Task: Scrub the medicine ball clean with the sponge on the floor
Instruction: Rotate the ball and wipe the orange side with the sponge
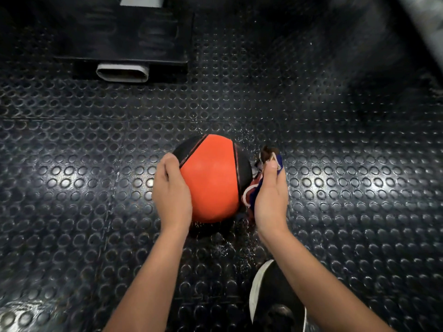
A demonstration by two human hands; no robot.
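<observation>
Medicine ball (211, 180) is sitting on the studded rubber floor (335, 164), orange panels with black bands, between both hands. Left hand (171, 192) is cupping the ball's left side, fingers curling round it and bracing it. Right hand (271, 197) is gripping a bunched blue-red-white wiping thing (251, 190) and pressing it against the ball's right black band; the task calls it a sponge, but it is looking more like a crumpled cloth, so which it is cannot be told.

Handling guess: ball is probably heavy and dense, so it is likely staying put rather than rolling off. Skin is looking grippy and textured, though the wet patches on the floor around it suggest it may be getting slick. Best hold is likely a wide palm on the side opposite the scrubbing. Wiping thing is soft and deforming in the grip.

Hidden: right fingers are mostly buried behind the cloth; ball's underside and far side are not showing. A dark shoe (275, 295) is cut off at the bottom edge. Dark equipment base (119, 39) at top is murky, and the top-right corner is blurring out.
</observation>
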